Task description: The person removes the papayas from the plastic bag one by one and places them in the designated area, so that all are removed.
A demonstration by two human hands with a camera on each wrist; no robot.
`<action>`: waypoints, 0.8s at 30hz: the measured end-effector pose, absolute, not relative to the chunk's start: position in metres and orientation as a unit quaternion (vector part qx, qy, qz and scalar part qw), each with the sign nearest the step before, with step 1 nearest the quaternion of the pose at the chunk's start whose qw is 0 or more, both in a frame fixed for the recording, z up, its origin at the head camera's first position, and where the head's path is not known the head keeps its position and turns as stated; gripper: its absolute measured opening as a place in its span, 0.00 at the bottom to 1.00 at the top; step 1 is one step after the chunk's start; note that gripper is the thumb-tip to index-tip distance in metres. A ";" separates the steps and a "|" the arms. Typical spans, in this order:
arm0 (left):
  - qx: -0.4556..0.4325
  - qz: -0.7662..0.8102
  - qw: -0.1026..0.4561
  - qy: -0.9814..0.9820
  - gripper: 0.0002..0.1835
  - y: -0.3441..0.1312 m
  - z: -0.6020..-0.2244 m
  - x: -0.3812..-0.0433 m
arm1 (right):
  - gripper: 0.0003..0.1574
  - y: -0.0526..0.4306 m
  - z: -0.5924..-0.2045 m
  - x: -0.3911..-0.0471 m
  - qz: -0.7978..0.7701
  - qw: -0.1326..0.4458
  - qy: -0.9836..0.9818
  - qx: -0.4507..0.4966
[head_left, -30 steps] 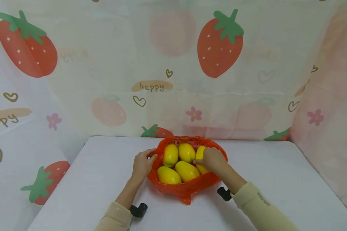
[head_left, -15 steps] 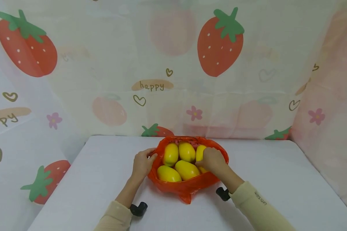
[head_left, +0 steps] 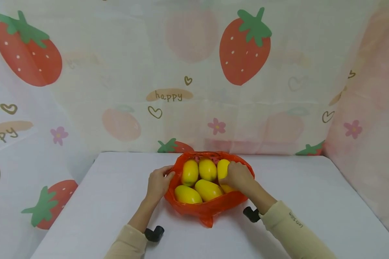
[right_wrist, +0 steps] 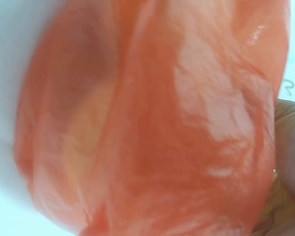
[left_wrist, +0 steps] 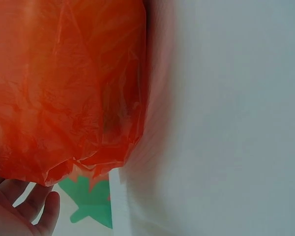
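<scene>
An orange-red plastic bag (head_left: 207, 211) stands open-mouthed on the white table, with several yellow mangoes (head_left: 209, 190) inside. At its left rim my left hand (head_left: 159, 183) pinches the plastic between thumb and fingers. My right hand (head_left: 241, 178) reaches in over the right rim and grips the rightmost mango (head_left: 223, 168), covering part of it. In the left wrist view, my left hand's fingers (left_wrist: 50, 211) touch the bag's edge (left_wrist: 64, 98). The right wrist view is mostly the bag's side (right_wrist: 187, 147), with my right hand (right_wrist: 291, 147) at the edge beside some yellow skin.
The white table (head_left: 311, 201) extends around the bag. Behind it hangs a strawberry-printed cloth (head_left: 194, 118), which also covers both sides. Black wrist-camera mounts (head_left: 154, 233) stick out from each forearm, low over the table.
My right hand and the mango it grips have shifted up slightly, and the right thumb shows less than before. My left hand keeps its place on the rim. The head view has moved a little.
</scene>
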State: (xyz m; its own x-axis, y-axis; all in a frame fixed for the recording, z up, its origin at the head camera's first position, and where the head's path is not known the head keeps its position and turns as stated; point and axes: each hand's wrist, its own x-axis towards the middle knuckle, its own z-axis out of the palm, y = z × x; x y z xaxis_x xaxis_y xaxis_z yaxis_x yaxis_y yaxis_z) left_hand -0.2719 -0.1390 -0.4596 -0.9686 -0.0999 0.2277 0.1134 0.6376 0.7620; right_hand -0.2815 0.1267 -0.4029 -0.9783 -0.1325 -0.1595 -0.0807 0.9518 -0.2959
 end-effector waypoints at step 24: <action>0.002 -0.439 0.119 -0.891 0.15 -0.138 -0.460 -0.272 | 0.37 0.135 -0.377 -0.280 -0.212 0.086 0.972 -0.052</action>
State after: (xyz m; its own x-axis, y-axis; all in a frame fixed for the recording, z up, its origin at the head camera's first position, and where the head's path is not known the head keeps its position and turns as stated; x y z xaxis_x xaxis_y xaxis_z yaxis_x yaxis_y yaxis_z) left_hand -0.2719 -0.1376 -0.4595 -0.9719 -0.1078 0.2094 0.1004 0.6147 0.7824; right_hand -0.2803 0.1353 -0.3769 -0.9799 -0.1382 -0.1441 -0.0656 0.9044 -0.4216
